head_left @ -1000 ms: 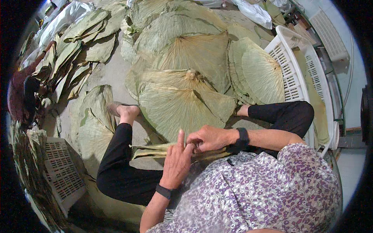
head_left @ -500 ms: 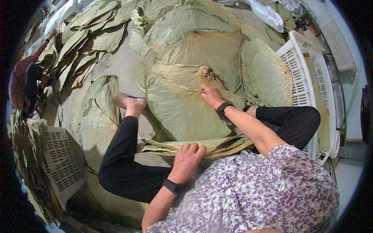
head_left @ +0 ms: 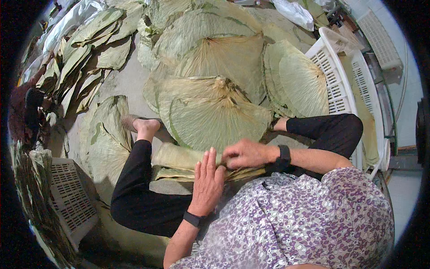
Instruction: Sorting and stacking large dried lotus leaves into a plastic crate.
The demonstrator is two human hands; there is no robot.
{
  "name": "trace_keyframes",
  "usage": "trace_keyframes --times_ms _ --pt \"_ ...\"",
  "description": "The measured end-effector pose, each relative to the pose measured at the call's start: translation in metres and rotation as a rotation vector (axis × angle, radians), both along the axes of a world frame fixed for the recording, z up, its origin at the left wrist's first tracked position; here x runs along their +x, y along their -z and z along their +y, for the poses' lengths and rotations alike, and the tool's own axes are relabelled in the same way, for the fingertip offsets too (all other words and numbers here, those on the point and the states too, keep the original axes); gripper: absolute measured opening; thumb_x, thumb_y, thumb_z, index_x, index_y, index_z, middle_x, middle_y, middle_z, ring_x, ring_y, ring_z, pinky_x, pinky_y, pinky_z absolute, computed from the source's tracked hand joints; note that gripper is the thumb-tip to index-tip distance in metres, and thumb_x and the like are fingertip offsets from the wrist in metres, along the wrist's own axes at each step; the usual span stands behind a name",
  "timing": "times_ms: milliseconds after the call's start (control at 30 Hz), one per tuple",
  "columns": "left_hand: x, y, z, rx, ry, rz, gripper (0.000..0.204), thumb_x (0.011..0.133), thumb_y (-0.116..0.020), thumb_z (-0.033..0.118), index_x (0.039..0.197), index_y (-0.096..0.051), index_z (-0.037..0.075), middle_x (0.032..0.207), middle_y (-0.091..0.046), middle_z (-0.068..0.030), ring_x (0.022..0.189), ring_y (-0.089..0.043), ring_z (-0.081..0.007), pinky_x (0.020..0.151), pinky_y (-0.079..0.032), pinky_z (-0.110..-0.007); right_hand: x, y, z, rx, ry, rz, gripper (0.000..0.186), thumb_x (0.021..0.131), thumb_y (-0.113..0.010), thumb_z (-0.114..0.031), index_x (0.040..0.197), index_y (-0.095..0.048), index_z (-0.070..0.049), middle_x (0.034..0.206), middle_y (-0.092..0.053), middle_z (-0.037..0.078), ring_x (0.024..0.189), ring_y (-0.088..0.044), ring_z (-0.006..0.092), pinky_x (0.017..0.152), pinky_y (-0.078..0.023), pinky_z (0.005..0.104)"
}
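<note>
A stack of folded, dried lotus leaves (head_left: 174,174) lies across my lap between my bent legs. My left hand (head_left: 208,181) rests on it with the fingers stretched out flat. A pale leaf (head_left: 177,154) spreads along the top of this stack. My right hand (head_left: 251,153) is closed over that leaf's edge, fingers bent and fingertips partly hidden, close beside the left fingertips. Just beyond both hands, a fan-shaped dried lotus leaf (head_left: 219,121) lies on the pile on the floor, its veins meeting at a brown point on the far side.
More leaves (head_left: 224,56) overlap on the floor ahead. Darker leaves (head_left: 85,58) heap at the far left. A white plastic basket (head_left: 333,83) holding leaves stands at right; another crate (head_left: 74,195) stands at left. My foot (head_left: 147,127) sits beside the pile.
My right hand has come back from the floor pile to the lap stack, bringing a leaf onto it. My left hand's fingers have straightened. The view has shifted slightly.
</note>
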State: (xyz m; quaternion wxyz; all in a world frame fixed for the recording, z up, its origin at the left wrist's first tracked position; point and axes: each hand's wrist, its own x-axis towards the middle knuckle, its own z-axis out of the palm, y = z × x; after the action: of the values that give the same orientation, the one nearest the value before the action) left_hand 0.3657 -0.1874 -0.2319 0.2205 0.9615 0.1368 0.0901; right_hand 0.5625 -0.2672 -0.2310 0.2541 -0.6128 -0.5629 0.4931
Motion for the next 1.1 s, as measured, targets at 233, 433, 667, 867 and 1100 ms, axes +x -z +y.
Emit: trace_keyframes --times_ms 233,433,667,867,1100 --pt "-0.005 0.012 0.001 -0.197 0.176 0.15 0.029 0.08 -0.049 0.008 0.108 -0.051 0.007 0.086 -0.052 -0.0087 0.087 -0.053 -0.0251 0.082 -0.04 -0.038 0.07 0.071 0.021 -0.059 0.324 -0.223 0.043 0.075 -0.068 -0.033 0.103 -0.056 -0.002 0.087 -0.063 0.013 0.078 -0.063 0.025 0.066 -0.049 0.0376" --pt "0.002 0.01 0.001 -0.227 0.164 0.119 0.022 0.077 -0.05 0.009 0.1 -0.052 0.005 0.088 -0.05 -0.0093 0.087 -0.052 -0.0256 0.077 -0.04 -0.036 0.106 0.13 0.061 -0.055 0.605 -0.852 0.049 0.072 -0.07 -0.026 0.11 -0.045 -0.006 0.087 -0.061 0.021 0.082 -0.06 0.0384 0.068 -0.049 0.047" --pt "0.0 0.013 0.005 -0.216 0.131 0.131 0.023 0.076 -0.051 0.008 0.098 -0.052 0.004 0.1 -0.052 -0.0119 0.095 -0.051 -0.0278 0.079 -0.04 -0.038 0.106 0.11 0.037 -0.052 0.502 -0.535 0.04 0.073 -0.066 -0.025 0.106 -0.054 -0.004 0.087 -0.063 0.019 0.078 -0.062 0.0327 0.068 -0.048 0.0411" --pt "0.008 0.01 0.003 -0.066 0.042 0.027 0.016 0.079 -0.05 0.009 0.094 -0.053 0.003 0.137 -0.037 -0.0181 0.128 -0.034 -0.0328 0.102 -0.031 -0.044 0.039 0.022 0.006 0.07 0.212 -0.046 0.033 0.077 -0.062 -0.026 0.099 -0.061 -0.002 0.082 -0.064 0.015 0.074 -0.061 0.0241 0.069 -0.047 0.0349" --pt "0.006 0.016 0.001 -0.066 0.052 0.105 0.014 0.083 -0.049 0.01 0.094 -0.052 0.002 0.144 -0.026 -0.0189 0.134 -0.024 -0.0332 0.108 -0.021 -0.047 0.017 0.025 -0.005 -0.446 0.176 0.496 0.029 0.088 -0.054 -0.028 0.104 -0.062 -0.004 0.082 -0.059 -0.001 0.072 -0.053 0.0075 0.061 -0.049 0.0241"
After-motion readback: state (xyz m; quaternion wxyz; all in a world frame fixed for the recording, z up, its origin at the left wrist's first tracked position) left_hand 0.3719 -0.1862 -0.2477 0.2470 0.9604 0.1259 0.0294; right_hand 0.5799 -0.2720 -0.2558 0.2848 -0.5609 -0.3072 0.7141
